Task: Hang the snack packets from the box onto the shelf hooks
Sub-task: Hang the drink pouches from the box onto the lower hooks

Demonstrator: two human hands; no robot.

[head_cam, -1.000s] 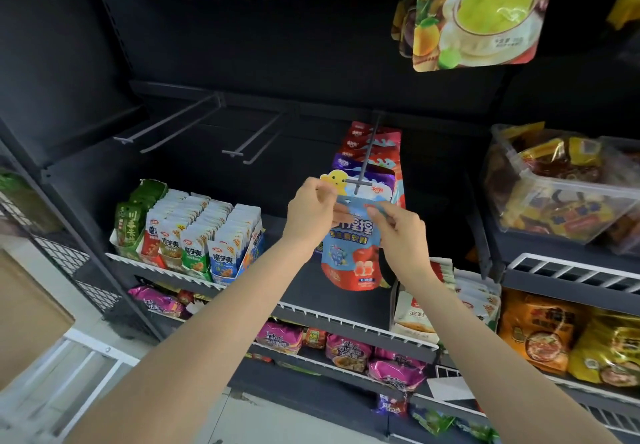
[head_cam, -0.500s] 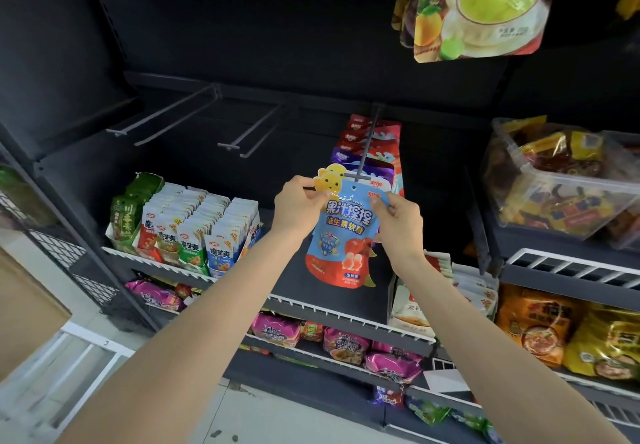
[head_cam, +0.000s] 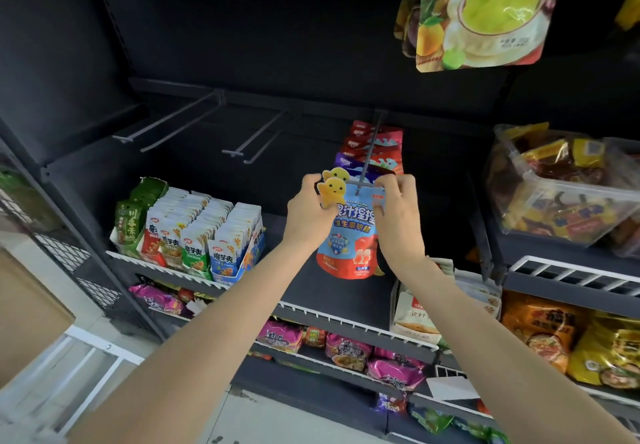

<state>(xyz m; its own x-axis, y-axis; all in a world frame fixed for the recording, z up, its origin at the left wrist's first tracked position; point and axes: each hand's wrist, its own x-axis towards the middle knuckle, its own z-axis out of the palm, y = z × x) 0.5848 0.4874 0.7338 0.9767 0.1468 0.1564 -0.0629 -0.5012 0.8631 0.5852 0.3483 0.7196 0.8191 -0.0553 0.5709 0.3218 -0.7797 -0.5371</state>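
My left hand [head_cam: 306, 213] pinches the top left corner of the gummy pouch [head_cam: 349, 235], fingers curled by its yellow cartoon tab, and my right hand [head_cam: 398, 216] grips the top right corner the same way. The pouch hangs upright between them, long axis vertical, its top edge level with the front tip of the loaded hook [head_cam: 369, 156]. That hook runs straight away from me toward the back panel, so I judge the coming move is a push forward along it; whether the hang hole is already over the tip I cannot tell. Both hands are equally near.

Just behind the pouch, red and purple packets [head_cam: 375, 152] already hang on the same hook. To the left, a white-railed shelf [head_cam: 166, 272] carries an open display carton [head_cam: 225, 277] packed with upright konjac sachets. Farther left, two bare hooks [head_cam: 166, 121] project from the panel. At the right edge, a clear plastic tub [head_cam: 561, 201] holds wrapped snacks.
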